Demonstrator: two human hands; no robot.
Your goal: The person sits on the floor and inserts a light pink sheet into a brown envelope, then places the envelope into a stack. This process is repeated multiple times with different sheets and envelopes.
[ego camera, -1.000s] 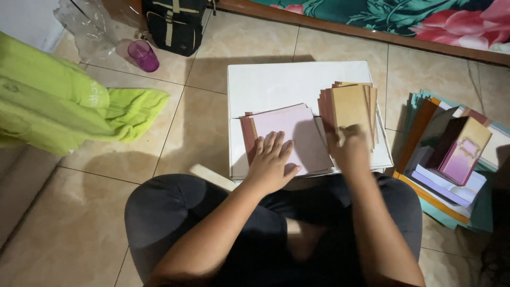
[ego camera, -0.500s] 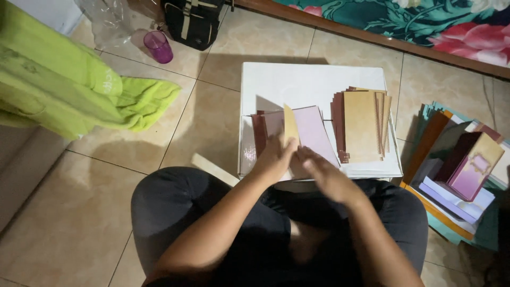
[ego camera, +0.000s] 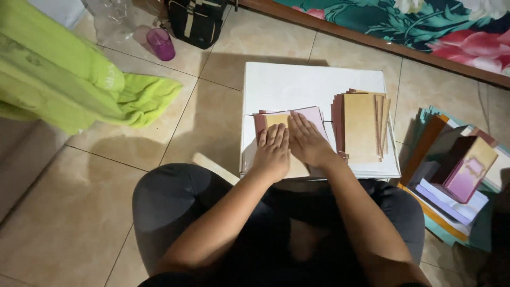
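The left hand (ego camera: 273, 151) and the right hand (ego camera: 308, 141) lie flat, side by side and touching, on a small pile of cards (ego camera: 297, 119). Both grips are spread, fingers straight and close together, palms pressing down; neither pinches anything. The fingertips point to 12 o'clock. Under the left fingers the top card (ego camera: 276, 119) is tan; under the right hand a pink sheet shows, with darker red-brown edges at the 9 o'clock side of the pile.

The pile lies on a white board (ego camera: 313, 85) that serves as a desk, at its near left part. At 3 o'clock from the hands, just beside them, a second stack (ego camera: 361, 127) of tan and brown cards rests on the same board, a little fanned.

The board lies on a tiled floor (ego camera: 212, 122), in front of the person's dark-clothed knees (ego camera: 175, 202). Further at 3 o'clock, on the floor, is a heap of coloured envelopes and boxes (ego camera: 457, 170). At 9 o'clock lies a lime green cloth (ego camera: 79, 90). At 11 o'clock stand a purple cup (ego camera: 161, 44) and a black bag (ego camera: 199, 18), near each other. At 1 o'clock a floral fabric (ego camera: 425, 21) runs along the top edge.
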